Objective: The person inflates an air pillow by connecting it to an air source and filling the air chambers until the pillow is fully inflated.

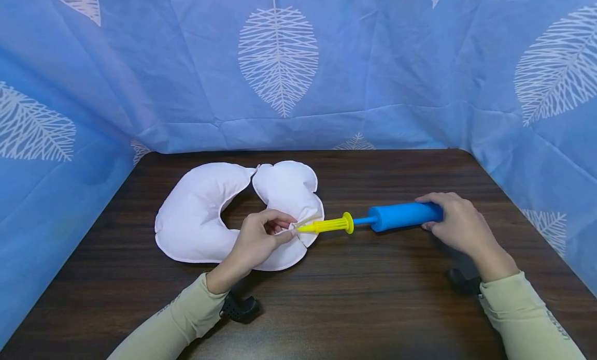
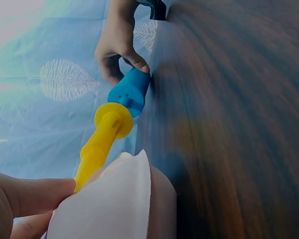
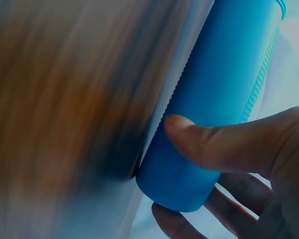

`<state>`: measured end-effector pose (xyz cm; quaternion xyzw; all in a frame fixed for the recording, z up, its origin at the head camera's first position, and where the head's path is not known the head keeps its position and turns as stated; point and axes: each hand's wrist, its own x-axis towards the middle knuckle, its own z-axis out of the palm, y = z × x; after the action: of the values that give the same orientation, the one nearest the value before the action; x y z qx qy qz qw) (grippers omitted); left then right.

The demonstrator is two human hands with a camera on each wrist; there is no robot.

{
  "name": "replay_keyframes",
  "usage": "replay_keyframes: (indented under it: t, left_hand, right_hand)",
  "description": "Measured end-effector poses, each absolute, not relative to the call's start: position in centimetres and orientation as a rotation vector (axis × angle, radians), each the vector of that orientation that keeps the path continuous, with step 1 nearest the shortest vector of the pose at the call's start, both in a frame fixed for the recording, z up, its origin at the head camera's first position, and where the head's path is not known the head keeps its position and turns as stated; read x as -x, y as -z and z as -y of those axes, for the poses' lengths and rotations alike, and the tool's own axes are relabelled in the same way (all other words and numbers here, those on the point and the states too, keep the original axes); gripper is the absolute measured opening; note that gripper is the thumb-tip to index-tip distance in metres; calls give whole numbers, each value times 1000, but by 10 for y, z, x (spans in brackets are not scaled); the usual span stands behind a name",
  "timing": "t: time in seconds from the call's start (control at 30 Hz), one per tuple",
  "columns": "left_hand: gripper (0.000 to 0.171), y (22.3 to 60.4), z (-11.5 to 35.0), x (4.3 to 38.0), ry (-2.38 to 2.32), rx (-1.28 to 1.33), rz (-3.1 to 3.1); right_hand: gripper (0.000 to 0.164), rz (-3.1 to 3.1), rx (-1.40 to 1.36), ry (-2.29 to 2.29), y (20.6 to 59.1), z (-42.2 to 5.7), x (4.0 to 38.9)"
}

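Note:
A white inflatable neck pillow [image 1: 196, 215] lies on the table, partly puffed and creased on its right side. At that right side my left hand [image 1: 261, 235] pinches the pillow's valve around the yellow nozzle [image 1: 326, 225] of a hand pump; fingers hide the valve itself. The pump's blue barrel [image 1: 403, 216] extends to the right, with a short length of blue rod showing between barrel and yellow part. My right hand [image 1: 459, 225] grips the barrel's far end. In the right wrist view the thumb [image 3: 209, 144] lies across the blue barrel [image 3: 214, 74], other fingers behind it.
The dark wooden table [image 1: 373, 308] carries the pillow and pump. A blue curtain [image 1: 373, 65] with white leaf prints surrounds its back and sides. A black wrist device [image 1: 240, 308] sits under my left wrist, another [image 1: 462, 282] beside my right wrist.

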<state>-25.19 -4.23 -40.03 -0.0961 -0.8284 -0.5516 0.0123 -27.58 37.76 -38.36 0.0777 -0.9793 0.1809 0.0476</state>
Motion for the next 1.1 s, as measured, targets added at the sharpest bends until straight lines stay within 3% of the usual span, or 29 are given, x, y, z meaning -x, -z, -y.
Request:
replay_keyframes:
  t: [0.5,1.1]
  left_hand:
    - [20,399,44,252,1751,282,2538]
    - [20,396,43,251,1702,309,2539]
  right_hand:
    - [50,2922,-129,-529,386,-409,280]
    - [53,2872,-478,-610,385,-336,268]
